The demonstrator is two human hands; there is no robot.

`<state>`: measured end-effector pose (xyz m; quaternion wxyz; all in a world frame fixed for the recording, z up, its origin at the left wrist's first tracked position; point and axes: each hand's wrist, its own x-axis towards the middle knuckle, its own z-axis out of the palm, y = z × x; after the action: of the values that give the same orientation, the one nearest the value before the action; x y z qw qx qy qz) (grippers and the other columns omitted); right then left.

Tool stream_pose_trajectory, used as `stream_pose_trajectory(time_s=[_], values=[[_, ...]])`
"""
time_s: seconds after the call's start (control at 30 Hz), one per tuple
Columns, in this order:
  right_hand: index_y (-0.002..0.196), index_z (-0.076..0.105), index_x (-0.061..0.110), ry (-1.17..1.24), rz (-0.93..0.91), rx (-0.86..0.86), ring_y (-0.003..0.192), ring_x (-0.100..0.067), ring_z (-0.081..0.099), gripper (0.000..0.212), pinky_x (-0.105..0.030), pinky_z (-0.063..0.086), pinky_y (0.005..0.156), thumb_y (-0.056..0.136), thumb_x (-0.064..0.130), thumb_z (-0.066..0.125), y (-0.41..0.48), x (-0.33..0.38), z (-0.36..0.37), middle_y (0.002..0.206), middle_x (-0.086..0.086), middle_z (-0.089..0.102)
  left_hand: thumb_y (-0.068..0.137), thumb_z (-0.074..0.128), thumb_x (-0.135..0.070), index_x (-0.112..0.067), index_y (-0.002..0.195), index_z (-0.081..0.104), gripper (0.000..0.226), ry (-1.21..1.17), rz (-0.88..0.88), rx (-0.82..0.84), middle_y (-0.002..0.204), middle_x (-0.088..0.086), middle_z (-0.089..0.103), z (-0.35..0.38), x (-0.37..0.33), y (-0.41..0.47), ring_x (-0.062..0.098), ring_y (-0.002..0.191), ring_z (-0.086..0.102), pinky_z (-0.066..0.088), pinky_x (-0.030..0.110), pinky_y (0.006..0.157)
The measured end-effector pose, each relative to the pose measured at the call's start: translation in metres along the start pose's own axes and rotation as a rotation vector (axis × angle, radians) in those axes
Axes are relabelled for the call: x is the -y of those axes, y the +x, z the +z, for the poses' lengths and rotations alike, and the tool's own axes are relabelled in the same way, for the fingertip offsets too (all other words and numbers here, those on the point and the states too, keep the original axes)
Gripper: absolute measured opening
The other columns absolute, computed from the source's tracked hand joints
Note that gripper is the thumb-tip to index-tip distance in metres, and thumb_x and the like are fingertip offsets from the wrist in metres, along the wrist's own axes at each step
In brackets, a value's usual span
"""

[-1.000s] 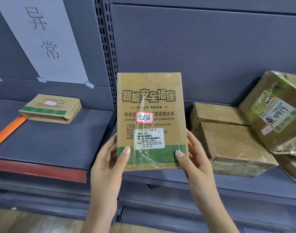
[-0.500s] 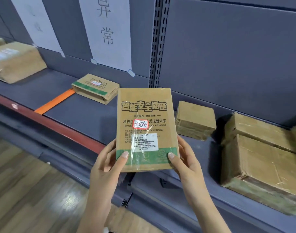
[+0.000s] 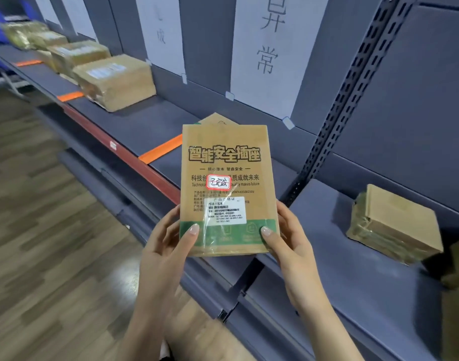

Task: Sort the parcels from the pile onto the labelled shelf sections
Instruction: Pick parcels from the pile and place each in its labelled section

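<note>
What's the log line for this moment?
held: flat brown cardboard parcel | left hand: grips it | right hand: grips it | placed: no

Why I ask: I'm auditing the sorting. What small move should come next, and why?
Probably carry the socket parcel left past the orange divider. Left hand and right hand grip its lower corners; its red-bordered sticker apparently reads 已完成, matching the farther sign ending in 成, not the 异常 sign.
</note>
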<state>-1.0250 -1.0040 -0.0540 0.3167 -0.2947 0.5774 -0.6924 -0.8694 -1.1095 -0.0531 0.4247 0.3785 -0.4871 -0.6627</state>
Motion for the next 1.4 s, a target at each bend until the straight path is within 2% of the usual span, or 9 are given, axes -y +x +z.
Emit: stream_pose_trajectory(time_s=[0.17, 0.27, 0.33, 0.53, 0.67, 0.97, 1.03, 1.17, 1.4], values=[[0.131, 0.055, 0.031, 0.034, 0.009, 0.085, 0.105, -0.006, 0.068, 0.048, -0.019, 0.054, 0.08, 0.088, 0.013, 0.067, 0.038, -0.013, 0.065, 0.129, 0.013, 0.065, 0.076, 0.066, -0.019, -0.027, 0.117, 0.062, 0.042, -0.042, 0.073, -0.065, 0.106, -0.006, 0.074, -0.052, -0.023, 0.037, 0.011, 0.097, 0.07, 0.055, 0.018, 0.069], [0.132, 0.055, 0.033, 0.01, 0.002, 0.143, 0.113, -0.01, 0.066, 0.051, -0.029, 0.054, 0.092, 0.086, 0.019, 0.072, 0.061, -0.024, 0.111, 0.13, 0.013, 0.064, 0.08, 0.064, -0.014, -0.029, 0.112, 0.062, 0.035, -0.048, 0.103, -0.118, 0.102, -0.009, 0.075, -0.088, -0.036, 0.063, 0.007, 0.093, 0.07, 0.054, 0.015, 0.068], [0.131, 0.055, 0.035, 0.017, 0.006, 0.18, 0.119, -0.013, 0.062, 0.05, -0.033, 0.053, 0.097, 0.083, 0.023, 0.066, 0.075, -0.033, 0.142, 0.13, 0.013, 0.065, 0.081, 0.065, -0.014, -0.03, 0.112, 0.063, 0.035, -0.042, 0.12, -0.157, 0.102, -0.009, 0.075, -0.114, -0.042, 0.081, 0.006, 0.095, 0.07, 0.053, 0.015, 0.07], [0.128, 0.056, 0.031, 0.055, -0.028, 0.265, 0.117, -0.009, 0.063, 0.049, -0.021, 0.053, 0.088, 0.083, 0.02, 0.068, 0.115, -0.05, 0.235, 0.125, 0.013, 0.068, 0.081, 0.067, -0.014, -0.033, 0.111, 0.062, 0.035, 0.011, 0.141, -0.231, 0.099, -0.011, 0.075, -0.191, -0.066, 0.135, 0.004, 0.094, 0.07, 0.053, 0.014, 0.071], [0.131, 0.055, 0.03, 0.074, -0.017, 0.29, 0.117, -0.008, 0.063, 0.051, -0.019, 0.053, 0.086, 0.083, 0.019, 0.069, 0.136, -0.054, 0.281, 0.129, 0.009, 0.066, 0.081, 0.068, -0.018, -0.031, 0.114, 0.062, 0.037, 0.039, 0.145, -0.234, 0.101, -0.008, 0.075, -0.228, -0.083, 0.166, 0.007, 0.097, 0.07, 0.054, 0.016, 0.074], [0.133, 0.055, 0.028, 0.047, -0.016, 0.325, 0.12, -0.01, 0.061, 0.052, -0.022, 0.053, 0.091, 0.084, 0.019, 0.074, 0.168, -0.064, 0.336, 0.132, 0.005, 0.064, 0.069, 0.071, -0.031, -0.032, 0.118, 0.061, 0.05, 0.031, 0.15, -0.265, 0.106, -0.007, 0.074, -0.27, -0.096, 0.203, 0.009, 0.1, 0.069, 0.053, 0.016, 0.074], [0.131, 0.055, 0.028, 0.039, -0.018, 0.327, 0.116, -0.009, 0.064, 0.05, -0.022, 0.054, 0.087, 0.085, 0.017, 0.072, 0.177, -0.067, 0.343, 0.129, 0.007, 0.066, 0.069, 0.071, -0.032, -0.032, 0.117, 0.061, 0.049, 0.031, 0.149, -0.265, 0.107, -0.006, 0.074, -0.275, -0.096, 0.213, 0.009, 0.1, 0.069, 0.053, 0.015, 0.073], [0.128, 0.056, 0.028, 0.056, -0.007, 0.319, 0.108, -0.004, 0.067, 0.044, -0.017, 0.054, 0.08, 0.088, 0.009, 0.062, 0.201, -0.072, 0.359, 0.124, 0.007, 0.068, 0.074, 0.07, -0.027, -0.035, 0.113, 0.062, 0.041, 0.035, 0.138, -0.264, 0.102, -0.007, 0.075, -0.283, -0.098, 0.243, 0.007, 0.095, 0.07, 0.051, 0.013, 0.07], [0.134, 0.054, 0.03, 0.02, 0.004, 0.278, 0.117, -0.009, 0.063, 0.056, -0.025, 0.055, 0.088, 0.084, 0.027, 0.077, 0.267, -0.09, 0.394, 0.131, 0.008, 0.064, 0.086, 0.067, -0.012, -0.032, 0.113, 0.062, 0.034, 0.06, 0.121, -0.224, 0.101, -0.008, 0.075, -0.297, -0.106, 0.326, 0.005, 0.092, 0.07, 0.05, 0.01, 0.069]])
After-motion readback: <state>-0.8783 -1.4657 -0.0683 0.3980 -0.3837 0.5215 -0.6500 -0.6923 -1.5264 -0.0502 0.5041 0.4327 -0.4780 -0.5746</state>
